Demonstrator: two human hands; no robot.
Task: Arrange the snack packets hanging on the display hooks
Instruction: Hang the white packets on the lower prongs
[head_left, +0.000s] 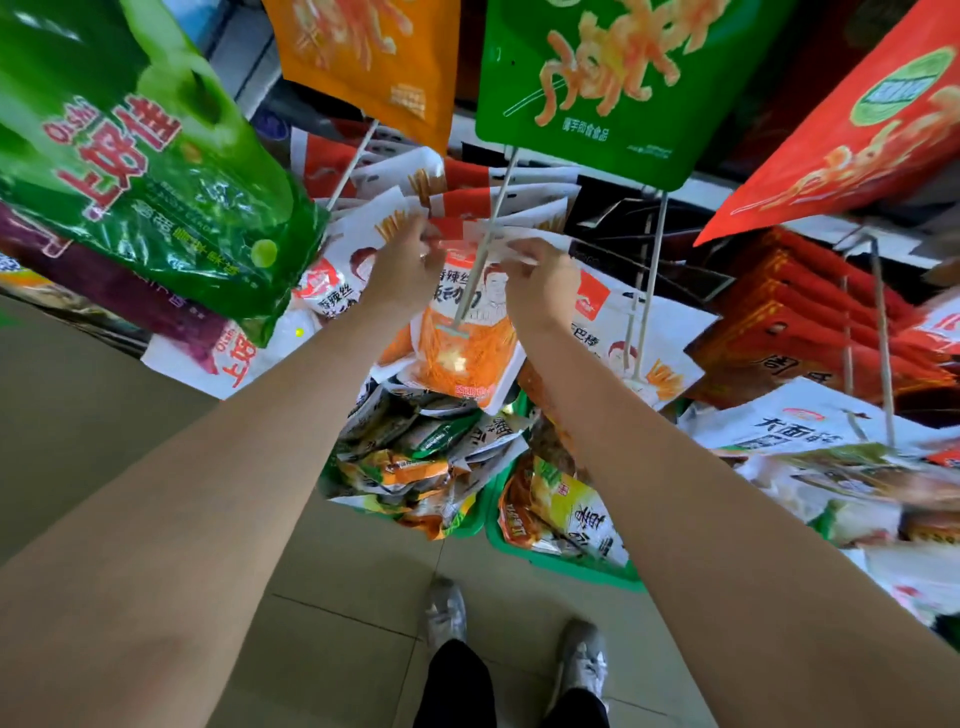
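Observation:
A white and orange snack packet (462, 343) hangs from a pale display hook (480, 260) in the middle of the rack. My left hand (402, 270) pinches the packet's top edge on the left of the hook. My right hand (543, 283) pinches the top edge on the right of it. Behind it on the same hook hang several like white packets (395, 208). Another white packet (623, 322) hangs on the hook to the right.
Large bags hang overhead: green (140, 171) at left, orange (374, 57), green (613, 83), red (852, 135) at right. Red packets (810, 322) fill the right hooks. Green baskets (566, 564) of small packets stand below. My shoes (514, 639) are on the tiled floor.

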